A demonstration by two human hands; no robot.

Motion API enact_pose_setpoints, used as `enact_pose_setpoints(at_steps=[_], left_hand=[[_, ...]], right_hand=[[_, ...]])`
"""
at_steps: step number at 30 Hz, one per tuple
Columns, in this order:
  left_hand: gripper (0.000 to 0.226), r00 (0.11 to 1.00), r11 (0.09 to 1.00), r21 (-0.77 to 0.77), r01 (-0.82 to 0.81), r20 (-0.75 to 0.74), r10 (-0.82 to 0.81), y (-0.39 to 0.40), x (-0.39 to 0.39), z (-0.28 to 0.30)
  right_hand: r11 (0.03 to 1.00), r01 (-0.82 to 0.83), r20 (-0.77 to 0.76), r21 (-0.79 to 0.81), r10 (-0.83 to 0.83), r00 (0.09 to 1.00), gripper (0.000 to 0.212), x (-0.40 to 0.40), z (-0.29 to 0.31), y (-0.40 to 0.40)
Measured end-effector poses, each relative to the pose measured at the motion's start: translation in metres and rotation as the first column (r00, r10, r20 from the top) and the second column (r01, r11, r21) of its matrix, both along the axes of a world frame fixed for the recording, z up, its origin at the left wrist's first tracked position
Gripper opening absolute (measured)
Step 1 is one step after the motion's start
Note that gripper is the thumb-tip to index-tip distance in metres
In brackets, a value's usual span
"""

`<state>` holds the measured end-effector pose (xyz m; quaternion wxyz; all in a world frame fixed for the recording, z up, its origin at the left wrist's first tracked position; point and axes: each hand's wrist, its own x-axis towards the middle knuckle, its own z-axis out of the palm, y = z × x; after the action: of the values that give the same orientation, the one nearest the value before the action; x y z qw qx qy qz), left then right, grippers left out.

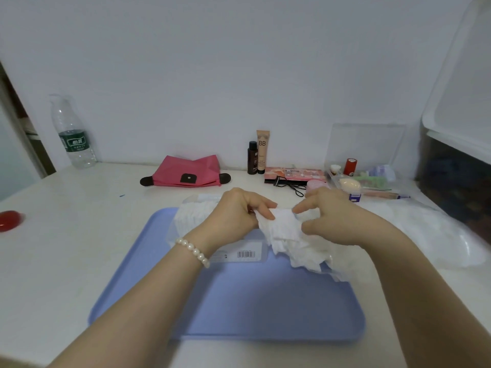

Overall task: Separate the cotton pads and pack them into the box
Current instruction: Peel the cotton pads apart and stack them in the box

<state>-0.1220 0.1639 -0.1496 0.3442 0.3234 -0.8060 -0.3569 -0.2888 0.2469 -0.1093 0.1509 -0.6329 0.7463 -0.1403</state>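
Observation:
A bundle of white cotton pads [289,235] hangs between both hands above the blue tray [239,309]. My left hand [239,213], with a pearl bracelet on its wrist, pinches the top edge of the bundle. My right hand [326,216] grips the bundle from the right, its fingertips at the same top edge. A clear plastic box [239,254] with a barcode label lies on the tray under my hands. More white pads [191,216] sit stacked in its left part, partly hidden by my left wrist.
A water bottle [73,134] and a pink pouch [186,172] stand at the back. Cosmetics [259,152], a palette [295,175] and a clear organiser [364,171] are back right. A red object [9,220] lies far left, a crumpled plastic bag [430,229] on the right.

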Motion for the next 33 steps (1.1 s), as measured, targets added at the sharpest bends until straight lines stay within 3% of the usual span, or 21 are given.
enact_pose_setpoints(at_steps=[3, 7, 12, 17, 23, 27, 30, 33], left_hand=[[0.029, 1.000, 0.999, 0.038, 0.006, -0.027, -0.005, -0.004, 0.000, -0.002], [0.044, 0.997, 0.996, 0.080, 0.048, -0.069, -0.043, -0.016, 0.003, -0.005], [0.033, 0.994, 0.987, 0.124, 0.100, -0.058, -0.094, -0.025, 0.005, -0.009], [0.030, 0.991, 0.983, 0.149, 0.109, -0.092, -0.096, -0.029, 0.006, -0.018], [0.033, 0.991, 0.975, 0.209, 0.081, -0.119, -0.057, -0.026, 0.021, -0.012], [0.043, 0.994, 0.960, 0.279, 0.009, -0.109, 0.022, -0.023, 0.030, -0.007], [0.043, 0.982, 0.911, 0.407, 0.074, -0.190, 0.005, -0.016, 0.032, -0.001], [0.052, 0.999, 0.953, 0.302, -0.010, -0.029, 0.020, -0.006, 0.023, -0.004]], right_hand=[[0.999, 0.034, 0.039, -0.028, -0.033, 0.999, 0.035, -0.001, -0.001, -0.018], [0.995, -0.103, 0.044, -0.020, 0.103, 0.994, 0.031, 0.007, -0.001, -0.031], [0.998, -0.060, 0.060, -0.024, 0.061, 0.996, 0.025, 0.004, -0.011, -0.044], [0.988, -0.128, 0.235, -0.081, 0.144, 0.961, 0.021, -0.005, -0.009, -0.046], [0.951, 0.027, 0.597, -0.308, 0.171, 0.784, 0.024, -0.022, 0.004, -0.043], [0.928, 0.152, 0.759, -0.340, 0.176, 0.627, 0.030, -0.026, 0.003, -0.049], [0.938, 0.074, 0.709, -0.338, 0.202, 0.676, 0.034, -0.025, 0.001, -0.048], [0.951, -0.114, 0.590, -0.286, 0.269, 0.762, 0.031, -0.013, 0.000, -0.044]])
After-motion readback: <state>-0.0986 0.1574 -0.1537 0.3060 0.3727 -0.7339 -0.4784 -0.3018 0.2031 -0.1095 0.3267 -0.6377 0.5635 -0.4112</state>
